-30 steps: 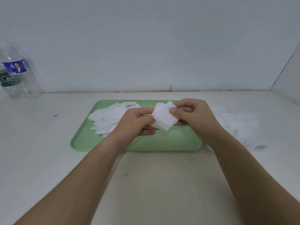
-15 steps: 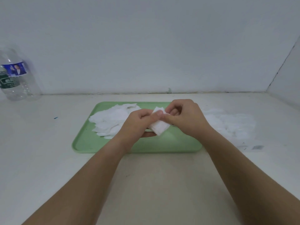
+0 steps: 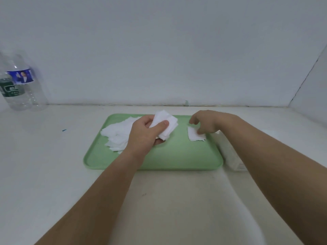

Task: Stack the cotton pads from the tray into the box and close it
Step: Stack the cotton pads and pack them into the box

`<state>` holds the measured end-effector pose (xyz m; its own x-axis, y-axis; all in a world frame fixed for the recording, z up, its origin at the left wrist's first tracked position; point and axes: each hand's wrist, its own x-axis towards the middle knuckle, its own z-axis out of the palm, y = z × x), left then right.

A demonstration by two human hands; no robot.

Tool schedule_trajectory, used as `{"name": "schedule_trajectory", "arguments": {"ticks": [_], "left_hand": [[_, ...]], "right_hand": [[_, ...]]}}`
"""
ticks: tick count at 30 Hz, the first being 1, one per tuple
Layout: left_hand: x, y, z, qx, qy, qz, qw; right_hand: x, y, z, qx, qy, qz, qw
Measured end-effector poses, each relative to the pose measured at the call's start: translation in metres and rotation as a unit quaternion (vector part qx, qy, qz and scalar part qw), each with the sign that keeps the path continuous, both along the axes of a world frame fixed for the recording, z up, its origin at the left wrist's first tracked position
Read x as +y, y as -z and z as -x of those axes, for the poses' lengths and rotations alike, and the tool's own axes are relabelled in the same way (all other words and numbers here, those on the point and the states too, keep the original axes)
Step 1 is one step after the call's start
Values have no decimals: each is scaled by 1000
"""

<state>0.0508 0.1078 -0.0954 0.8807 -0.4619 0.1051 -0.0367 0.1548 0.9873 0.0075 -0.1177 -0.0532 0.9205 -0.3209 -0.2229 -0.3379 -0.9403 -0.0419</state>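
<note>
My left hand (image 3: pixel 146 131) grips a stack of white cotton pads (image 3: pixel 166 123) above the middle of the green tray (image 3: pixel 177 161). A loose pile of cotton pads (image 3: pixel 116 137) lies on the tray's left part. A single cotton pad (image 3: pixel 194 137) lies flat on the right part of the tray. My right hand (image 3: pixel 207 122) hovers over it with bent fingers, and its thumb touches the pad. The white box (image 3: pixel 230 152) stands just right of the tray, partly hidden by my right forearm; I cannot tell whether it is open.
Two clear plastic bottles (image 3: pixel 21 85) stand at the far left against the back wall. A side wall closes off the right. The pale tabletop (image 3: pixel 168 200) stretches from the tray to the front edge of the view.
My right hand has let go of the stack and moved right, down to a single pad on the tray. My left hand now holds the stack alone, slightly to the left.
</note>
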Motion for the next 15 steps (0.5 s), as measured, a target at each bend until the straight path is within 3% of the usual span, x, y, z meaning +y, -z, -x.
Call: {"name": "schedule_trajectory", "arguments": {"ticks": [3,11,15], "left_hand": [[-2,2,-1,3,4,0,1000],[-2,4,-1,3,4,-7,1000],[-2,4,-2,13,-16,-7,1000]], "right_hand": [[-2,5,-1,28,3,1,1000],[-3,9,2,-12,-4,-20,1000],[12,-1,15,-134,-24,-119,984]]}}
